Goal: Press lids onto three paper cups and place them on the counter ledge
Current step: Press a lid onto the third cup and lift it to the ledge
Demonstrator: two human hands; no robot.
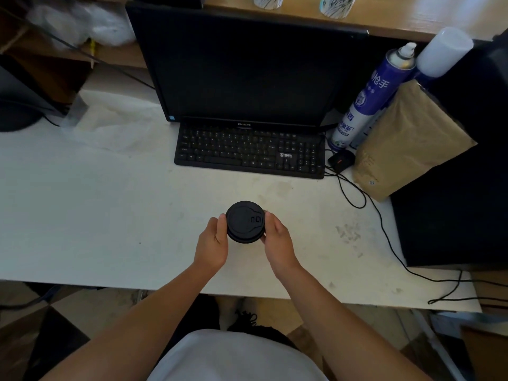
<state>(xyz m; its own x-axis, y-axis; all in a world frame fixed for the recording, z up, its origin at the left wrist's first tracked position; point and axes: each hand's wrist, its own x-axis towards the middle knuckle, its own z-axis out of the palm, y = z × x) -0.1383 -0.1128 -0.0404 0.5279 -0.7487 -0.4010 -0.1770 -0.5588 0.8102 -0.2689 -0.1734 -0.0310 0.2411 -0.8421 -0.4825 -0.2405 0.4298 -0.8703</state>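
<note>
A black plastic lid (pixel 245 221) sits on top of a paper cup on the white desk; the cup body is hidden under the lid. My left hand (pixel 214 242) grips the lid's left rim, and my right hand (pixel 276 237) grips its right rim. Two patterned paper cups, one (pixel 268 1) and another (pixel 337 5), stand on the wooden counter ledge (pixel 398 26) at the top, their upper parts cut off by the frame.
A black monitor (pixel 247 70) and keyboard (pixel 248 151) stand behind the cup. To the right are a blue spray can (pixel 371 97), a brown paper bag (pixel 409 141), a mouse (pixel 341 160) and trailing cables (pixel 384 229). A black box (pixel 453 215) sits far right.
</note>
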